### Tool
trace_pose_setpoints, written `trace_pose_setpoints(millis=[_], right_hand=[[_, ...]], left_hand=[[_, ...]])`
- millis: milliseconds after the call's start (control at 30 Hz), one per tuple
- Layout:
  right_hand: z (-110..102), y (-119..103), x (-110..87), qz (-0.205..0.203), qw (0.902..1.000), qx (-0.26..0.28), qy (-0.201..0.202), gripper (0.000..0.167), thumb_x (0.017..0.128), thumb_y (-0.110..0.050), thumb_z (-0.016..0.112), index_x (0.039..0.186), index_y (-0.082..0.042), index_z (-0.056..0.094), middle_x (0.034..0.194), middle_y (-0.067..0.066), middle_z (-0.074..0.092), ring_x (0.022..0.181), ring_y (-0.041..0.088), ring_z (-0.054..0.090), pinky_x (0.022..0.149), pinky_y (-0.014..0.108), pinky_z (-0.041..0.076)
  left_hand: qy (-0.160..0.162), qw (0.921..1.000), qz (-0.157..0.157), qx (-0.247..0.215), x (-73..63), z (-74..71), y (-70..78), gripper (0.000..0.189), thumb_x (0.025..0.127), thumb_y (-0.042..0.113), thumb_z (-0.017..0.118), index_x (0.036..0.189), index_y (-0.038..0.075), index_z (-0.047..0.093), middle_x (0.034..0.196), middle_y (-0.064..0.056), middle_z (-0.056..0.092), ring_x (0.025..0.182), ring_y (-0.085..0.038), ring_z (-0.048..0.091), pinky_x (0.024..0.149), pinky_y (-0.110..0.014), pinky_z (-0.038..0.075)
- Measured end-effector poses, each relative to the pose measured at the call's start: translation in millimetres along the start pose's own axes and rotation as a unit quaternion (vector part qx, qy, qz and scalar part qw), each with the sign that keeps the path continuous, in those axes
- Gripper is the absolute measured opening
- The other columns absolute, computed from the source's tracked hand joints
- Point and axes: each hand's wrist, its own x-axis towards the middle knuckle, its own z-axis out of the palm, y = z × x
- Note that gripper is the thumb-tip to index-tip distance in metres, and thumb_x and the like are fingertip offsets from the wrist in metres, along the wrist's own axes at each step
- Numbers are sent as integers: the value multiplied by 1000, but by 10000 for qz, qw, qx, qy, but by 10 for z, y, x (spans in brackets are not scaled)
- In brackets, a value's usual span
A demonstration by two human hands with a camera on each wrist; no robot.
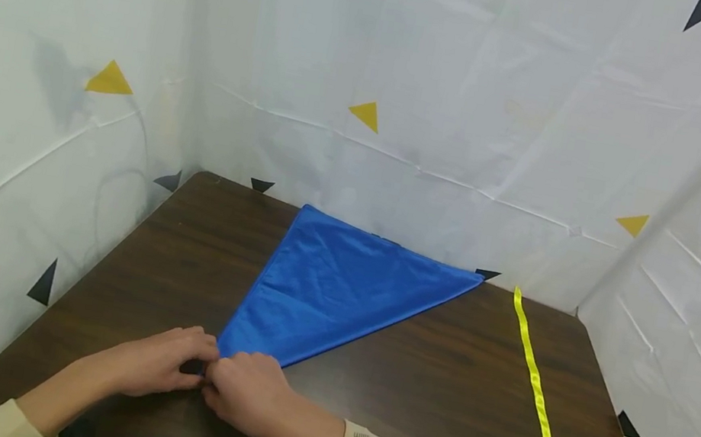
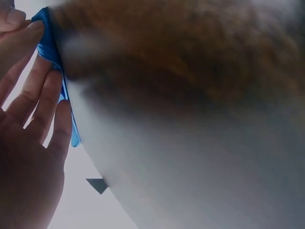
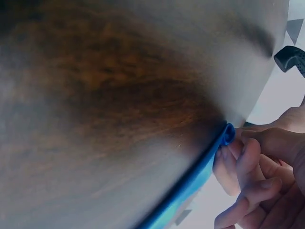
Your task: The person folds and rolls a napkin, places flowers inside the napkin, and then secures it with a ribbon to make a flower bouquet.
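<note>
A blue cloth, shaped like a triangle, lies on the dark wooden table with its long side at the back. Both hands meet at its near corner. My left hand pinches that corner between thumb and fingers; in the left wrist view the blue fabric bends under the thumb, with the other fingers stretched along it. From the right, my right hand pinches the same corner. In the right wrist view, the cloth's end looks rolled into a small curl at the fingertips.
A yellow ribbon runs from back to front along the table's right side. White sheeting with yellow and black triangles walls the table at the back and both sides.
</note>
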Motion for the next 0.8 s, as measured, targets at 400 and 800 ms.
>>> trace_pose_setpoints(millis=[400,800], right_hand=[[-61,156,-58,357,9973,425,-489,24,104,-32,74,81,-30,80,55,-13,46,48,4,41,44,22,36],[-42,109,-70,265,9991,286,-193,17,102,-31,75,88,-31,84,55,-14,42,48,4,38,43,22,35]], left_hand=[[-53,9998,-146,114,-41,-47,80,15,98,27,81,97,40,75,105,23,59,99,-4,53,83,-30,49],[-248,9993,-112,-245,-43,-62,10,4,101,36,77,101,34,81,104,20,58,97,-2,49,81,-25,48]])
